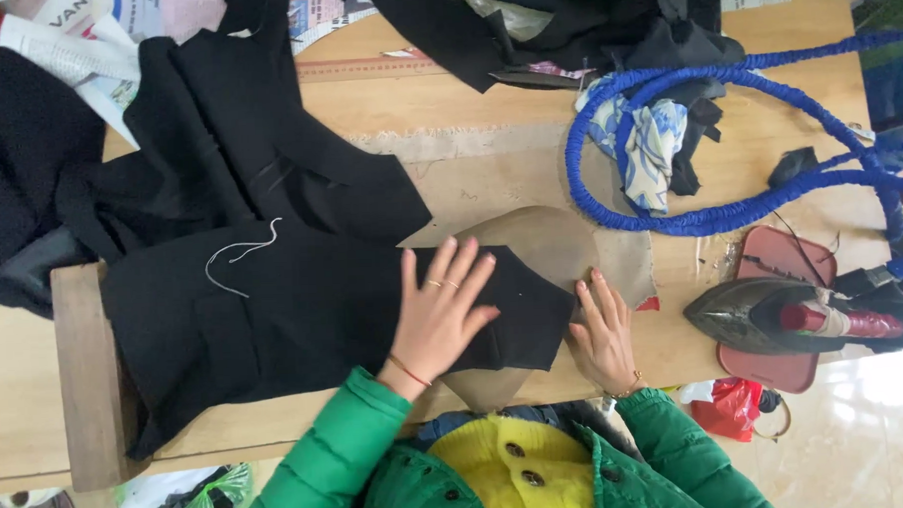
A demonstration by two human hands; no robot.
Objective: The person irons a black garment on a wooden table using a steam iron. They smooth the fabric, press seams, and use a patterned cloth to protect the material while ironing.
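I see the left hand [438, 310] lying flat with fingers spread on the black woollen garment piece [303, 309], pressing it down onto the wooden worktable [467, 113]. The right hand [602, 329] rests open at the garment's right-hand edge, fingertips on the tan paper pattern sheet [561, 245] that lies under the cloth. The hands are apart, neither one clamped on anything.

I judge the step in hand to be smoothing and squaring the black piece over the pattern. The next move, as I read it, calls for keeping the cloth flat and its edge lined up so that no crease forms.

A loose white thread [239, 256] lies on the black fabric to the left. To the right, well apart from the hands, a dark metal steam iron [764, 313] sits on a reddish rest pad [782, 252]. A blue coiled hose [708, 145] loops over the table above it, around a blue-and-white patterned rag [648, 142]. More black cloth [563, 20] is heaped at the far edge; the hose could snag if the iron is drawn across.
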